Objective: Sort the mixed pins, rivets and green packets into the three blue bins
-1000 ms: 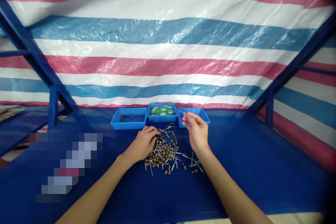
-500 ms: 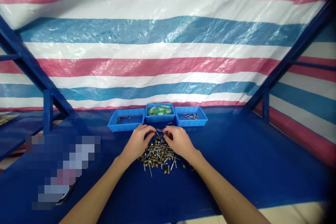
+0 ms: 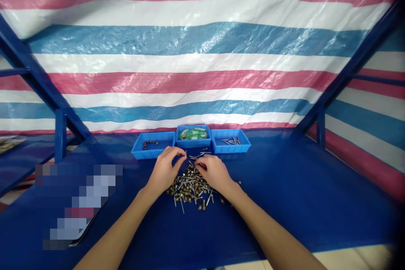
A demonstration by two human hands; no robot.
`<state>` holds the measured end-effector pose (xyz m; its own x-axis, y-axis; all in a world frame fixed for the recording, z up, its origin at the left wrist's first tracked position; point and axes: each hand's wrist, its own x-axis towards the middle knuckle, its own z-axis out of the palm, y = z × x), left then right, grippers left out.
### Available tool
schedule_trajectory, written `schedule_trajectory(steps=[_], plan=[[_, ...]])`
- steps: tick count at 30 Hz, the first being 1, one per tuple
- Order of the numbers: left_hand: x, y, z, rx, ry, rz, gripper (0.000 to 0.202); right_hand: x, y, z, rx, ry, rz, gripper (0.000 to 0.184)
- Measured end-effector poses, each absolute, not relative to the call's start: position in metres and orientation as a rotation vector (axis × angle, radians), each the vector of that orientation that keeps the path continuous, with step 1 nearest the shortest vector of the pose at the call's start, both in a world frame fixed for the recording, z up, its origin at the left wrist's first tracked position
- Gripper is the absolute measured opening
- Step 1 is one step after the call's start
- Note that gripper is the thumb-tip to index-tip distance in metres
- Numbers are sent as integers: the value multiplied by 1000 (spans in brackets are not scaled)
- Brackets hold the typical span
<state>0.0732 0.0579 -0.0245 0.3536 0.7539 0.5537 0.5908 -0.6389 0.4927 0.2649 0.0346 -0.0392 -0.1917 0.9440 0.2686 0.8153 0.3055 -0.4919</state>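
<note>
My left hand (image 3: 165,169) is over the upper left of a mixed pile (image 3: 191,187) of brass-coloured hex-head screws and thin silver rivets. Its thumb and forefinger pinch together, and a thin silver rivet appears to stick up from the fingertips. At the upper right of the pile is my right hand (image 3: 215,172), with thumb and fingers closed down among the pieces. What those fingers hold is hidden. A few loose silver rivets (image 3: 205,153) lie just beyond the hands on the blue table (image 3: 284,202).
Three blue trays stand behind the pile. The left tray (image 3: 137,152) has several brownish screws, the middle tray (image 3: 193,143) green-and-white packets, the right tray (image 3: 232,148) several silver rivets. A blurred-out flat object (image 3: 82,206) lies at left. Blue frame bars (image 3: 340,76) and striped sheeting enclose the table.
My left fingertips have closed into a pinch, with a thin piece now upright at them. My right hand has moved slightly down toward the pile. Loose rivets show more plainly between the hands.
</note>
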Motion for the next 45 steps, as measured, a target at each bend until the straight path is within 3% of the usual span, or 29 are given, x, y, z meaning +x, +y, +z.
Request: schedule_trajectory(steps=[11, 15, 20, 25, 32, 37, 40, 42, 44, 45], plan=[[37, 74, -18, 2256, 1940, 1440, 19, 270, 41, -33, -1283, -1697, 631, 14], [58, 60, -13, 2385, 1449, 1301, 11, 270, 40, -31, -1214, -1675, 626, 15], [83, 47, -17, 2216, 1044, 888, 19, 267, 36, -29, -1127, -1774, 659, 14], [83, 47, -22, 2240, 1086, 979, 10, 264, 33, -27, -1106, -1794, 683, 14], [77, 52, -22, 2460, 1068, 1116, 4, 266, 34, -33, -1220, -1963, 419, 12], [59, 64, -17, 2487, 1294, 1345, 8, 270, 35, -34, -1334, -2038, 364, 13], [43, 71, -13, 2374, 1756, 1448, 10, 272, 36, -33, -1389, -2041, 350, 14], [36, 73, -11, 2228, 2128, 1438, 28, 272, 36, -34, -1419, -2053, 338, 13], [33, 73, -10, 2240, 2131, 1386, 37, 271, 36, -36, -1444, -2078, 338, 12], [33, 72, -10, 2327, 1956, 1324, 32, 271, 36, -37, -1455, -2093, 344, 11]])
